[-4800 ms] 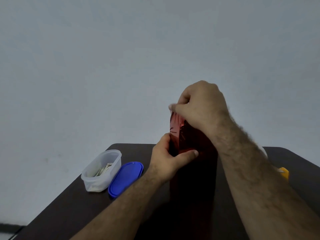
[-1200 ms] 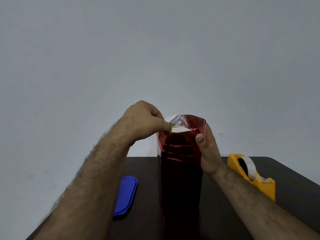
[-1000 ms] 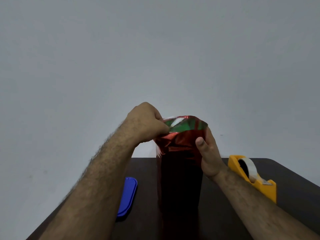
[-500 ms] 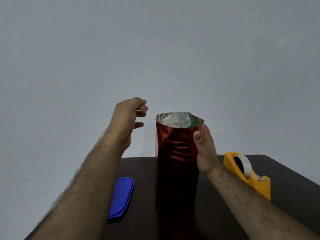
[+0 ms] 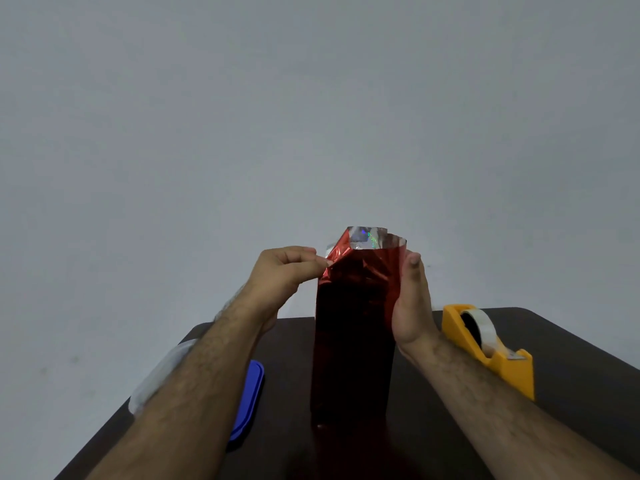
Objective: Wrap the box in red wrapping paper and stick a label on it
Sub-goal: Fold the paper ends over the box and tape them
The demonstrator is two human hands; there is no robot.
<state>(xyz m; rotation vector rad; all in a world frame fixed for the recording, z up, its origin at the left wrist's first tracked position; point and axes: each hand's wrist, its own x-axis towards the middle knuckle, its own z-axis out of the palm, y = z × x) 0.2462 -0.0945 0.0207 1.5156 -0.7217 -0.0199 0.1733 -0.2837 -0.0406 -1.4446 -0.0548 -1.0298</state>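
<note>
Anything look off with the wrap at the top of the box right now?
Yes: the red wrapping paper stands up past the box top as an open, crumpled sleeve, silver inside showing. The left hand pinches its left corner; the right hand lies flat against the side. Nothing is torn or spilled.

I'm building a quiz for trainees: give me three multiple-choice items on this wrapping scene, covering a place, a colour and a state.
1. Where is the tape dispenser? A right of the wrapped box B left of it C on top
2. What colour is the flat lid? A green B blue C white
3. The paper's top end is A taped flat B labelled C open

Answers:
A, it sits beyond the right hand.
B, plainly blue.
C, the silver inside shows while the left hand pinches a corner.
</note>
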